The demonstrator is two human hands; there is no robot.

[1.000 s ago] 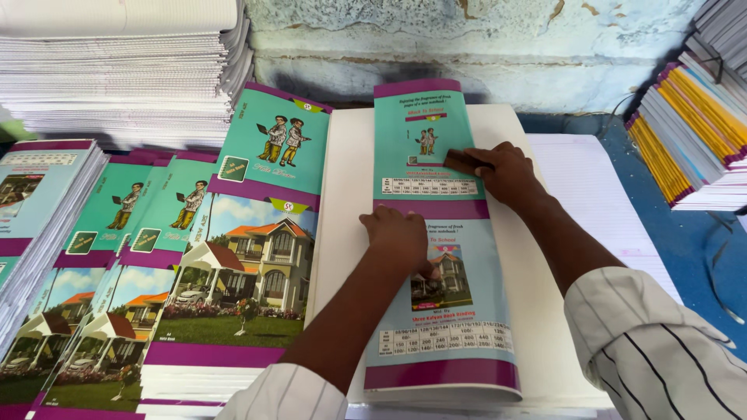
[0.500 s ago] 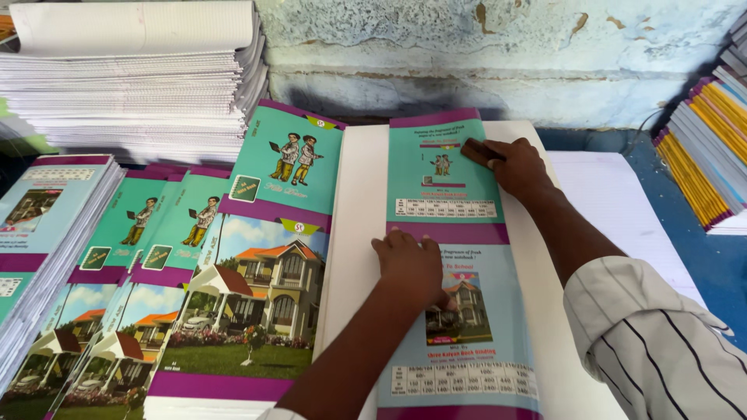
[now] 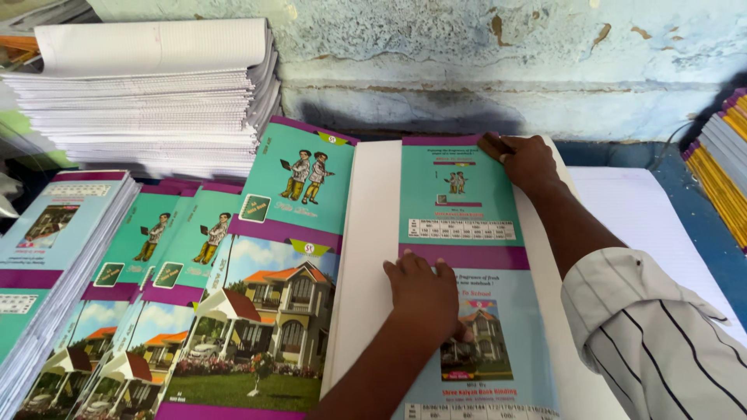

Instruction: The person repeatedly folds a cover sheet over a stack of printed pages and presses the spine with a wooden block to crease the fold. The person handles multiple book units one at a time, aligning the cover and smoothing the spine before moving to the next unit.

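both hands, left hand (image 3: 424, 289) and right hand (image 3: 527, 161), press flat on the printed cover sheet (image 3: 467, 233).

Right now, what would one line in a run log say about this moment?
left hand: flat on printed cover sheet | right hand: at sheet's far edge | sheet: on white paper stack | beside: cover pile
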